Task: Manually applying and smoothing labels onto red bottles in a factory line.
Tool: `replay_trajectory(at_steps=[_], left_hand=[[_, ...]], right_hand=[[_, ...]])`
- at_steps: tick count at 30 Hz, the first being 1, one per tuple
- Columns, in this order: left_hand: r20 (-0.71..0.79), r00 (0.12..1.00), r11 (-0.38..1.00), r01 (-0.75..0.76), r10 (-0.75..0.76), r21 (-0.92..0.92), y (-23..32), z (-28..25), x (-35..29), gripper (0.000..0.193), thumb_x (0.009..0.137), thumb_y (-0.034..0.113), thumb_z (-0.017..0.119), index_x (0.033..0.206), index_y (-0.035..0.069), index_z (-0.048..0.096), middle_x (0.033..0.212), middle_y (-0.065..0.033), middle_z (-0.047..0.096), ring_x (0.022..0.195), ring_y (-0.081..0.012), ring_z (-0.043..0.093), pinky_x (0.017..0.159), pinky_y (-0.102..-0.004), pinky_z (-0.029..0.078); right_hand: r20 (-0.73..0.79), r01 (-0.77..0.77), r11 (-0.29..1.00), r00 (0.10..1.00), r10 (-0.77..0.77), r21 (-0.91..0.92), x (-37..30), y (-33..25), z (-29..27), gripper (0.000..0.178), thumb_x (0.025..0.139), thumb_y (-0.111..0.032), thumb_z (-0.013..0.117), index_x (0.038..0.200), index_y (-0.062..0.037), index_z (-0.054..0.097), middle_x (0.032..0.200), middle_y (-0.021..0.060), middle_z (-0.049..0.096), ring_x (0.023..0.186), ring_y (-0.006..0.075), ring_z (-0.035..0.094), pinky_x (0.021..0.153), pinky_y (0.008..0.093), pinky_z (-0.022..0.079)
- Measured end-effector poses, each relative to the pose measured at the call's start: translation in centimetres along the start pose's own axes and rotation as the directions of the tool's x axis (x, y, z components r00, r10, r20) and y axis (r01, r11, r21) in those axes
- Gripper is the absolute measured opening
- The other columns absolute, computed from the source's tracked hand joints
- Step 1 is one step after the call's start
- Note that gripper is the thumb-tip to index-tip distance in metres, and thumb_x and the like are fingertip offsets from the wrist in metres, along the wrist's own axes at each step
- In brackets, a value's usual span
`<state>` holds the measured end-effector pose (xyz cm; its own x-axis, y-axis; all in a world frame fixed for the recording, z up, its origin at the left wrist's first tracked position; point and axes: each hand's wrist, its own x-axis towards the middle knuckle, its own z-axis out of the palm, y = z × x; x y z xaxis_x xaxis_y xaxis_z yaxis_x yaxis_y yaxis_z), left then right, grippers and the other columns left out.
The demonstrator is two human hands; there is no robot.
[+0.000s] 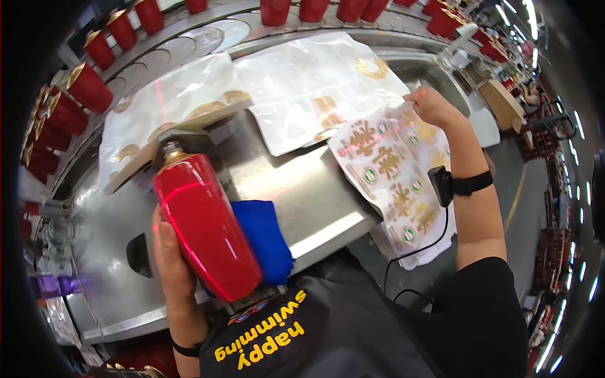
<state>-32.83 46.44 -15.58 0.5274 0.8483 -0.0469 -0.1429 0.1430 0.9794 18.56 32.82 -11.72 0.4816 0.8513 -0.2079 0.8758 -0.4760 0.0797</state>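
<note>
A glossy red bottle (208, 227) lies tilted across the near edge of the steel bench, its gold neck pointing away from me against a dark metal holder. My left hand (169, 255) grips its left side; the fingers behind it are hidden. Under and right of the bottle sits a blue cloth (265, 242). Out to the right, my right hand (432, 106) is closed in a pinch on the upper corner of a decal sheet (397, 183) with gold patterns and small green-and-white round marks. The sheet hangs down over the bench edge.
White sheets with gold decals (315, 82) cover the back of the bench (296, 189), one lying on a board at left. Red bottles (88, 88) stand along a curved conveyor behind. A sink (447, 82) with a tap and a cardboard box (501, 104) are at right.
</note>
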Motion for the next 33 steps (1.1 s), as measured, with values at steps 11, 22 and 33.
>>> replay_trajectory(at_steps=[11,22,33], left_hand=[[-0.036,0.999,1.000,0.013,-0.014,-0.022,-1.8,-2.0,0.2,0.059,0.102,0.047,0.035,0.140,0.002,0.039,0.126,-0.0113,0.055,0.114,-0.0192,0.055,0.097,-0.0328,0.044],[-0.036,0.999,0.999,-0.021,0.020,-0.031,-2.2,-2.1,0.0,0.055,0.102,0.048,0.035,0.131,0.004,0.048,0.119,-0.0098,0.059,0.105,-0.0169,0.059,0.092,-0.0315,0.047],[-0.068,0.997,0.999,-0.027,0.030,0.038,-1.8,-1.5,-0.2,0.056,0.101,0.052,0.036,0.127,0.004,0.051,0.115,-0.0082,0.060,0.101,-0.0154,0.060,0.088,-0.0294,0.048]], right_hand=[[-0.190,-0.161,0.972,0.963,0.193,0.173,-12.1,7.2,4.3,0.028,0.085,-0.005,0.056,0.110,-0.0062,0.069,0.106,0.0205,0.063,0.101,0.0361,0.060,0.089,0.0404,0.047],[-0.131,-0.300,0.942,0.938,0.320,0.151,-10.9,13.3,6.3,0.033,0.086,-0.030,0.061,0.094,0.0015,0.066,0.094,0.0270,0.065,0.097,0.0400,0.062,0.084,0.0434,0.048],[-0.057,-0.281,0.849,0.938,0.341,0.447,-2.8,12.6,6.8,0.036,0.076,-0.029,0.076,0.090,0.0027,0.066,0.082,0.0130,0.065,0.075,0.0201,0.060,0.067,0.0365,0.047]])
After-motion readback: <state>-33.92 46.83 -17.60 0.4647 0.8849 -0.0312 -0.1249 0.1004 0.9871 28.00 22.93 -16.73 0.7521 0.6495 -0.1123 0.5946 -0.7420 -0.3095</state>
